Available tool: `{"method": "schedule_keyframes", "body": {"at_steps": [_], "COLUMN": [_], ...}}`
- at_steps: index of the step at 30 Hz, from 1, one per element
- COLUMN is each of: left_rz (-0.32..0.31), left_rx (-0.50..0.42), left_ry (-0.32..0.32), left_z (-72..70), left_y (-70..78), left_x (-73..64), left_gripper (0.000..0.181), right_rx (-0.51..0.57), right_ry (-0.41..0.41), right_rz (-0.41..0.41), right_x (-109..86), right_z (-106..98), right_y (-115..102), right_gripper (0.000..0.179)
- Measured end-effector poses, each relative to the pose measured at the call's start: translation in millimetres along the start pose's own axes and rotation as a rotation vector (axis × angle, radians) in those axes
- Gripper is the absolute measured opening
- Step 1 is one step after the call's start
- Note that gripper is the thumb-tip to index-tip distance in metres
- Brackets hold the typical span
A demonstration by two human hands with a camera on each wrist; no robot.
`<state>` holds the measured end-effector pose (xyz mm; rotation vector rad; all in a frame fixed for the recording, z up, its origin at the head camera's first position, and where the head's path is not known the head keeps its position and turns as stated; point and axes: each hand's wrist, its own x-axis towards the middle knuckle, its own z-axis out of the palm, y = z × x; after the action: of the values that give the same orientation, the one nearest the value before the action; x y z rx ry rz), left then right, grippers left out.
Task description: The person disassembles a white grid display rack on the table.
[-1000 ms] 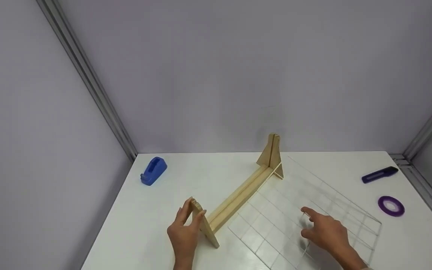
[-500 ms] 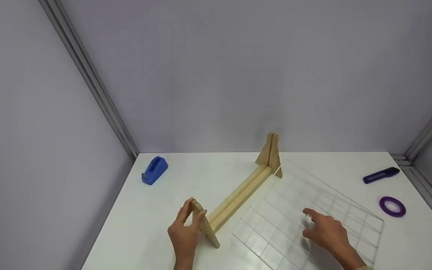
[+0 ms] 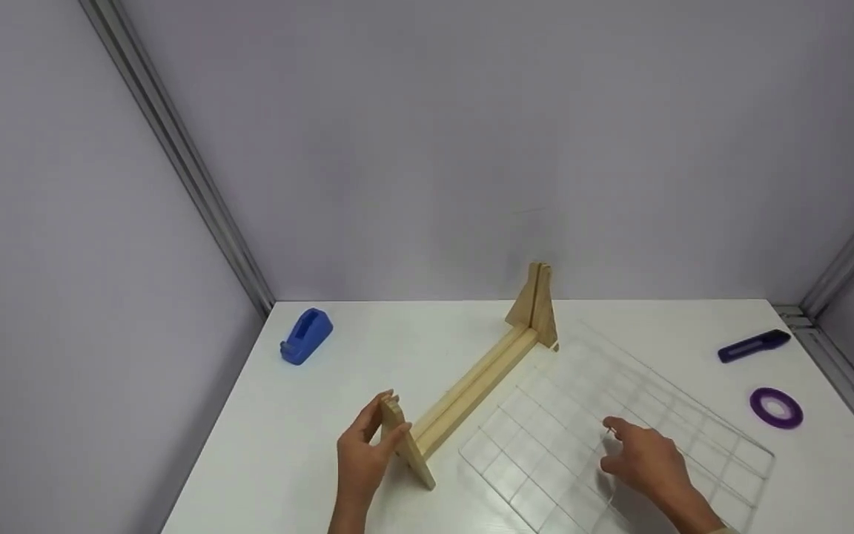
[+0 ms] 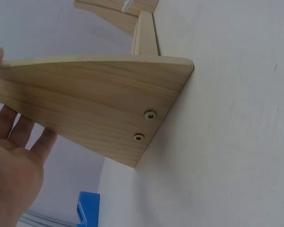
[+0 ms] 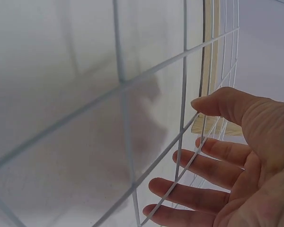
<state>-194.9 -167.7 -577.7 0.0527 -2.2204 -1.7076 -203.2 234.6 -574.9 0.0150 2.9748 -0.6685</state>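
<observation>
A wooden stand (image 3: 475,386) lies diagonally on the table, its long grooved base joining two upright end panels. My left hand (image 3: 360,456) holds the near end panel (image 4: 94,101) by its upper part, thumb on one side and fingers on the other. Two bolt heads (image 4: 150,114) show low on that panel's outer face. My right hand (image 5: 227,170) grips a white wire grid (image 5: 122,86), the thumb on a wire and the fingers spread beneath the mesh. In the head view the grid slants over the table right of the stand, its left edge apart from the base.
A blue tape dispenser (image 3: 307,336) sits at the table's back left. On the right lie a dark blue utility knife (image 3: 755,345) and a purple tape ring (image 3: 777,408). Walls (image 3: 427,148) enclose the back and sides of the white table (image 3: 390,348).
The grid has shifted right and away from the stand; its corner no longer overlaps the far end panel as before. My left hand has turned slightly on the near panel.
</observation>
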Motion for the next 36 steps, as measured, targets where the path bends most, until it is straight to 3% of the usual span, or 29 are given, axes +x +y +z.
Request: {"method": "schedule_keyframes", "body": {"at_steps": [7, 13, 19, 36], "left_rz": [-0.02, 0.0, 0.038, 0.043], "left_rx": [0.019, 0.029, 0.049, 0.07], "left_ry": [0.036, 0.07, 0.098, 0.134], "left_z": [0.7, 2.0, 4.8, 6.2], "left_y": [-2.2, -0.4, -1.4, -0.2], "left_x": [-1.9, -5.7, -10.0, -14.4], "left_gripper": [0.07, 0.068, 0.067, 0.068], "right_rx": [-0.008, -0.025, -0.036, -0.101], "right_ry": [-0.024, -0.026, -0.019, 0.005], "right_rz": [0.023, 0.034, 0.012, -0.036], "right_x": [-0.9, -1.0, -1.9, -5.7], "right_z": [1.4, 3.6, 6.0, 15.7], "right_y": [0.5, -0.4, 0.9, -5.1], "right_gripper": [0.066, 0.067, 0.065, 0.056]}}
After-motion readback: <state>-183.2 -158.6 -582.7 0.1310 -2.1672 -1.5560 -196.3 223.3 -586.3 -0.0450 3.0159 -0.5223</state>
